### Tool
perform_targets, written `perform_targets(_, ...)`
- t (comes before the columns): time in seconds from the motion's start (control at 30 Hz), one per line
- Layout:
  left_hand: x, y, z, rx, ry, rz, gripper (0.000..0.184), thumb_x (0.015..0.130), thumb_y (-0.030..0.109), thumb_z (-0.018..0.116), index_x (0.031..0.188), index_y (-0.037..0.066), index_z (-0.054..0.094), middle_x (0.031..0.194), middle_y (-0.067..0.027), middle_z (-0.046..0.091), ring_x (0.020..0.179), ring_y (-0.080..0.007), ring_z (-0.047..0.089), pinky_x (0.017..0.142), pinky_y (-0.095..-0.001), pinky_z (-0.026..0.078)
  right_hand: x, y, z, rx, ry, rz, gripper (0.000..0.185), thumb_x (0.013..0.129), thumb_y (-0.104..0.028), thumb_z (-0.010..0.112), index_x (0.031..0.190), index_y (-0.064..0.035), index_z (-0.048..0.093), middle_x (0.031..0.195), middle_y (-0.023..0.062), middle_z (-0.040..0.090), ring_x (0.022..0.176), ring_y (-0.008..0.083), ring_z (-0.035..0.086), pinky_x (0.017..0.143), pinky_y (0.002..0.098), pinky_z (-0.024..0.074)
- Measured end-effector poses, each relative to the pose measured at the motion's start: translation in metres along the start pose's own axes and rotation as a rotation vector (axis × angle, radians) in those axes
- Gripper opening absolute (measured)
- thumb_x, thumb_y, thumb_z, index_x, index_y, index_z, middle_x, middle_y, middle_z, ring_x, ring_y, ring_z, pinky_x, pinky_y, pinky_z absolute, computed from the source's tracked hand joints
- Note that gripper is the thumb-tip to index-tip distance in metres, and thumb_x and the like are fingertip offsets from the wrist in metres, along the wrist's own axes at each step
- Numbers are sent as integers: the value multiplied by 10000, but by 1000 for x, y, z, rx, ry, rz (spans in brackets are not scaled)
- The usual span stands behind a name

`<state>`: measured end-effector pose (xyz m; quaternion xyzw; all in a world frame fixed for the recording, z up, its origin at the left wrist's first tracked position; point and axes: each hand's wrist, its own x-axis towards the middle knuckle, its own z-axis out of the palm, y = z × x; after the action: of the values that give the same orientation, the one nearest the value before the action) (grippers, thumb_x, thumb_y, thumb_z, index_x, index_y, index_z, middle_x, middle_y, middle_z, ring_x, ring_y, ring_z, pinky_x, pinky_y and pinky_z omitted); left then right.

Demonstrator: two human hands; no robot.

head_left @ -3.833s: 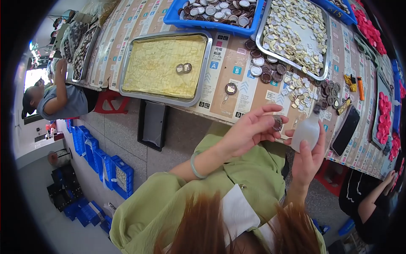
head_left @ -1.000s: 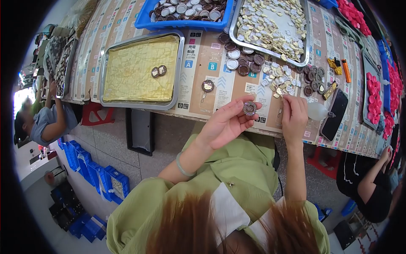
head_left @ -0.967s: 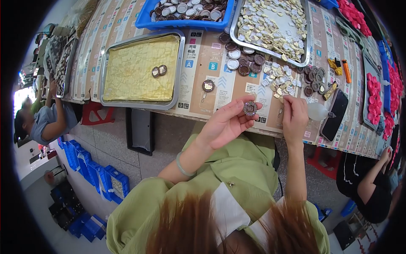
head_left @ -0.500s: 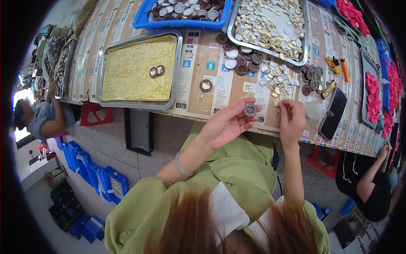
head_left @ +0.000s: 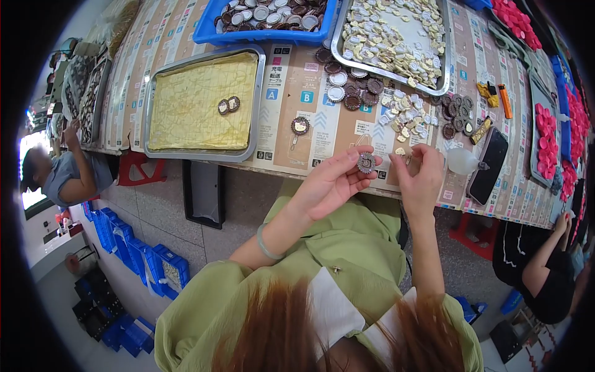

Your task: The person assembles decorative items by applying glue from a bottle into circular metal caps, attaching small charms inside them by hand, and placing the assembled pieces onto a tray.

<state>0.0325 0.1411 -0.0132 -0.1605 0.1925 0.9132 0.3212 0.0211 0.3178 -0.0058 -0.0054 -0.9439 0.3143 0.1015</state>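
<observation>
My left hand pinches a brown scalloped disc, like a bottle cap, between thumb and fingers; grey lines show on its face. Over the table's front edge, my right hand has thumb and forefinger apart, with nothing visible between them. A small cream piece lies just beyond those fingertips. Farther back is a heap of small cream and white pieces. Brown and white caps are clustered left of it. A finished-looking cap with a picture and a cord rests left of my left hand.
A metal tray lined with yellow sheet holds two decorated caps. Behind are a blue bin and a metal tray of cream pieces. A squeeze bottle and a phone lie at right. Other people sit at both sides.
My right thumb and forefinger have parted from a pinch, and the hand has shifted slightly left. My left hand keeps the cap in nearly the same place.
</observation>
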Motion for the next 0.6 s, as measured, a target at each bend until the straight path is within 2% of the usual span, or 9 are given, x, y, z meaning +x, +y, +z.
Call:
perform_targets(0.13,0,0,1,11,-1,9,323,892,199,409,1172,37,421,1102,-135,512,906,-179,531,815,-292,427,0,1,5,39,-58,-79,245,685,-17,616,900,-12,500,792,105,524,781,264,487,695,354,386)
perform_targets(0.2,-1,1,-1,14,-1,9,323,893,199,408,1173,38,421,1103,-134,512,909,-179,531,814,-292,427,0,0,6,111,13,-145,233,690,-8,606,898,-10,499,794,105,519,773,259,485,692,358,384)
perform_targets(0.43,0,1,0,-7,-15,-1,316,894,190,408,1172,40,421,1087,-117,518,909,-169,527,803,-279,427,-3,0,10,106,-2,-40,214,698,13,592,892,-7,503,798,111,519,731,251,496,654,328,405)
perform_targets(0.53,-1,2,3,-19,-14,-2,304,891,180,419,1158,35,429,1051,-94,530,892,-156,526,799,-271,428,-5,-7,6,296,14,33,200,697,20,594,878,-8,512,801,113,523,730,239,503,644,306,412)
perform_targets(0.6,-2,1,4,-16,-6,-4,304,889,186,428,1152,34,436,1034,-84,535,882,-151,526,795,-271,429,-8,-17,0,559,-43,-68,199,681,26,610,858,-9,525,808,102,537,756,232,510,662,298,414)
